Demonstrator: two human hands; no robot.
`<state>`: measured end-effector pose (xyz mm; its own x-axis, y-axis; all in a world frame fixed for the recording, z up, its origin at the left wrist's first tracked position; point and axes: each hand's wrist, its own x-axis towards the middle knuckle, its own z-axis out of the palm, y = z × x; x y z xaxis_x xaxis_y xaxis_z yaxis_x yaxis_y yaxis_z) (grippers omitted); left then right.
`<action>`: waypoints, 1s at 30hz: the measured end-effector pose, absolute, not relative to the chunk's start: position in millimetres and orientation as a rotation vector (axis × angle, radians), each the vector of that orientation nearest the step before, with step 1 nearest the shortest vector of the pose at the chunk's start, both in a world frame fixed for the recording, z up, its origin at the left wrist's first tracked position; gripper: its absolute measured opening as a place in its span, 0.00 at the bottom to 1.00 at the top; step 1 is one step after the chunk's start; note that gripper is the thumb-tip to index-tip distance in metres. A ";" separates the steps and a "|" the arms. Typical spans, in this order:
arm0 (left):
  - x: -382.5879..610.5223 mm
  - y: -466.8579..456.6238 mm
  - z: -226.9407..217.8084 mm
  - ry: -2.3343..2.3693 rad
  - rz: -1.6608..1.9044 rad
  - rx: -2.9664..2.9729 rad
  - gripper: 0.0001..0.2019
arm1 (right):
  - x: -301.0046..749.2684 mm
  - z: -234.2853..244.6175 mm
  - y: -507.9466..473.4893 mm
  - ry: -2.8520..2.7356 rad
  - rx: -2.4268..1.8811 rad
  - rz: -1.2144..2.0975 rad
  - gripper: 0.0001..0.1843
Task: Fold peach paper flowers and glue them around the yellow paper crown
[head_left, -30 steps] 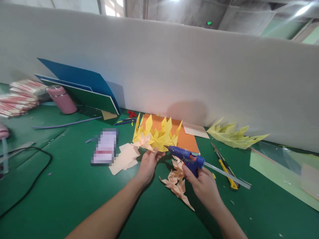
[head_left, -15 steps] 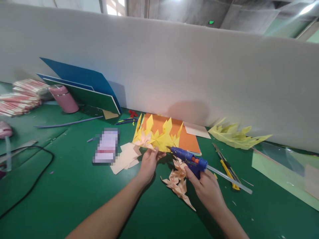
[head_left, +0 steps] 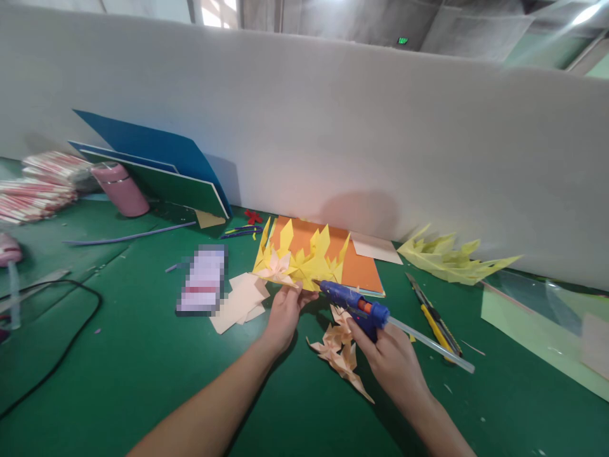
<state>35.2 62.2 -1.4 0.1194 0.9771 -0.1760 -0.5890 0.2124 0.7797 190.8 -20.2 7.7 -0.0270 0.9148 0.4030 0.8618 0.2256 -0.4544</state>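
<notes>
- Our left hand (head_left: 284, 312) pinches the near edge of the yellow folded paper piece (head_left: 299, 259), which stands tilted up off the green worktop (head_left: 143, 362) in front of the orange sheet (head_left: 352, 263).
- Our right hand (head_left: 391, 355) is wrapped around the grip of the blue glue gun (head_left: 354, 303); its nozzle points at the lower edge of the yellow piece, just beside our left fingertips (head_left: 299, 289).
- A pale peach flower (head_left: 280, 268) sits against the yellow folds, touching them, above our left thumb.
- The risk we see: nozzle and fingertips are so near that hot glue could land on skin if either hand drifts.
- Squeezing too long could make glue run down the folds or drip onto the loose peach flowers (head_left: 340, 352) lying between our wrists.
- The clear glue stick (head_left: 431, 346) juts back towards the yellow utility knife (head_left: 435, 315); a swing of the gun might knock it.
</notes>
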 end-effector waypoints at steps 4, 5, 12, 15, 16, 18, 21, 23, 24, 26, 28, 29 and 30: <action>35.7 62.9 -2.9 0.775 1.262 0.621 0.09 | 195.5 2.1 -26.7 -1.918 -1.638 0.064 0.29; 35.7 63.1 -3.3 0.778 1.263 0.621 0.09 | 198.0 0.4 -27.7 -1.929 -1.652 0.032 0.29; 34.4 63.6 -4.2 0.787 1.262 0.629 0.10 | 209.0 -1.0 -23.0 -1.945 -1.732 -0.152 0.28; 33.5 63.8 -4.2 0.783 1.271 0.624 0.11 | 207.4 -0.3 -21.3 -1.913 -1.710 -0.097 0.28; 33.3 63.9 -4.3 0.787 1.269 0.623 0.11 | 206.5 -0.7 -21.5 -1.898 -1.704 -0.072 0.27; 32.8 64.3 -4.3 0.802 1.263 0.623 0.11 | 204.9 -2.7 -23.0 -1.874 -1.699 -0.017 0.26; 32.5 64.5 -3.8 0.810 1.257 0.625 0.12 | 203.7 -6.6 -26.2 -1.877 -1.703 0.001 0.25; 32.6 64.4 -3.4 0.808 1.261 0.625 0.12 | 203.9 -8.1 -27.8 -1.907 -1.700 -0.033 0.25; 32.7 64.3 -3.2 0.806 1.263 0.625 0.13 | 204.2 -8.1 -28.3 -1.928 -1.694 -0.053 0.25; 33.1 64.1 -3.1 0.803 1.264 0.623 0.12 | 204.6 -6.7 -28.6 -1.960 -1.682 -0.084 0.25; 33.6 64.1 -3.0 0.796 1.268 0.614 0.12 | 204.0 -3.9 -28.1 -1.972 -1.667 -0.097 0.26; 33.9 64.1 -3.0 0.789 1.270 0.609 0.12 | 203.2 -2.4 -27.8 -1.973 -1.655 -0.092 0.27; 34.1 64.1 -2.8 0.782 1.273 0.604 0.12 | 202.2 -1.0 -27.5 -1.971 -1.639 -0.072 0.27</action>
